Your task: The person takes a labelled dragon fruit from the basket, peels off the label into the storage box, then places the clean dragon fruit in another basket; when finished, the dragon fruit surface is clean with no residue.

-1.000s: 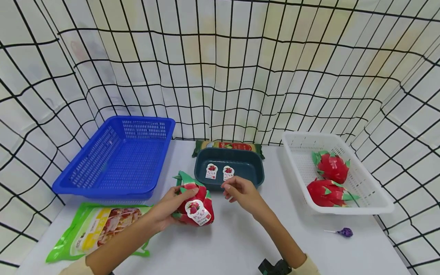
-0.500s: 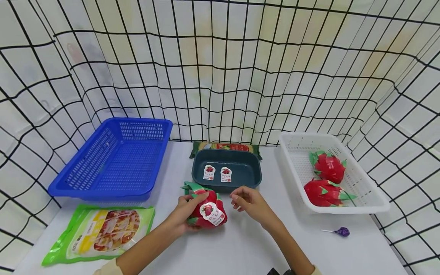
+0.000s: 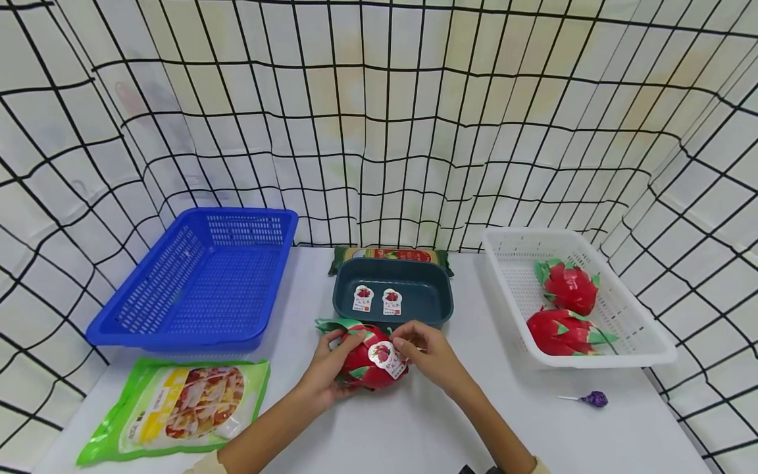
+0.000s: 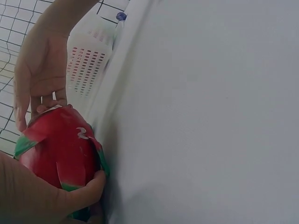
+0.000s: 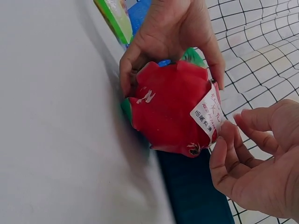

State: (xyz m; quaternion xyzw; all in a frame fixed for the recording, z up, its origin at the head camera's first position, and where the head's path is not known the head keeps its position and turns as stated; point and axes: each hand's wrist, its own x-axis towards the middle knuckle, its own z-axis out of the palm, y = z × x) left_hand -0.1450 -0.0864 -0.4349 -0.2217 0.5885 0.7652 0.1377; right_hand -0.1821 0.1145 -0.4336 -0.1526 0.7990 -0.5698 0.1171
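Observation:
In the head view, my left hand (image 3: 333, 368) grips an artificial dragon fruit (image 3: 359, 364), red with green tips, just in front of the dark teal tray (image 3: 444, 309). A white printed sticker (image 5: 208, 113) sits on the fruit's right end, one edge standing slightly off the surface in the right wrist view. My right hand (image 3: 431, 353) has its loosely bent fingertips right at the sticker's edge. From the left wrist view, the left thumb and fingers wrap the fruit (image 4: 63, 144) from its other end. Two more stickers (image 3: 362, 299) lie in the tray.
A blue basket (image 3: 284, 263) stands at the left, with a green food packet (image 3: 192, 408) in front of it. At the right, a white basket (image 3: 642, 336) holds two dragon fruits (image 3: 568, 286). A lollipop (image 3: 594, 398) lies before it. Behind the tray is a long wrapped packet (image 3: 387, 254).
The left hand has carried the dragon fruit rightward, closer to the right hand. The right hand's fingertips, apart from the fruit earlier, are now at its sticker.

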